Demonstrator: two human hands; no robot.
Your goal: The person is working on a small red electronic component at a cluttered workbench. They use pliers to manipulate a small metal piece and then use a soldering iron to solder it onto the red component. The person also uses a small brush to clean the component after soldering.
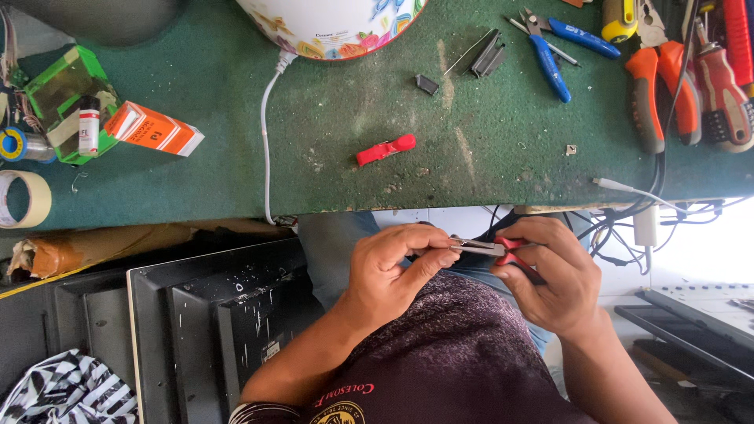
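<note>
My right hand grips small pliers by their red handles, with the metal jaws pointing left. The thumb and forefinger of my left hand pinch around the jaw tips. Anything held between them is hidden by the fingers. Both hands hover over my lap, just below the front edge of the green-covered bench. A red plastic piece lies on the bench above my left hand.
On the bench are a white flowered appliance with a white cord, blue-handled cutters, orange-handled pliers, small black parts, an orange box and a tape roll. A black casing stands at lower left.
</note>
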